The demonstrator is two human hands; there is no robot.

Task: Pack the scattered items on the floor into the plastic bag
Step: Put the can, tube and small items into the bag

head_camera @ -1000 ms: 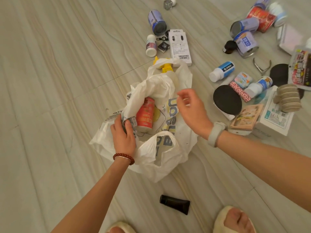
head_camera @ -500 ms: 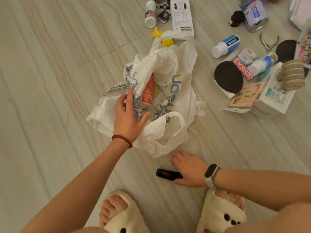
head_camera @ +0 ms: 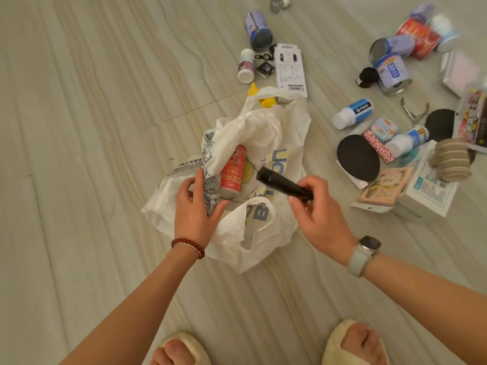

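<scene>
The plastic bag lies on the floor, ahead of the person's feet. A can lies inside it. The left hand rests on the bag's left edge; the right hand holds a tube above the bag's opening. Behind the bag — a flat box and a small bottle. To the right — loose bottles, cans and boxes, apart from the bag.

The right hand pinches a black tube by one end, holding it over the open white plastic bag. The left hand grips the bag's edge beside a red can lying inside. Bottles, cans and boxes lie scattered on the floor beyond.
</scene>
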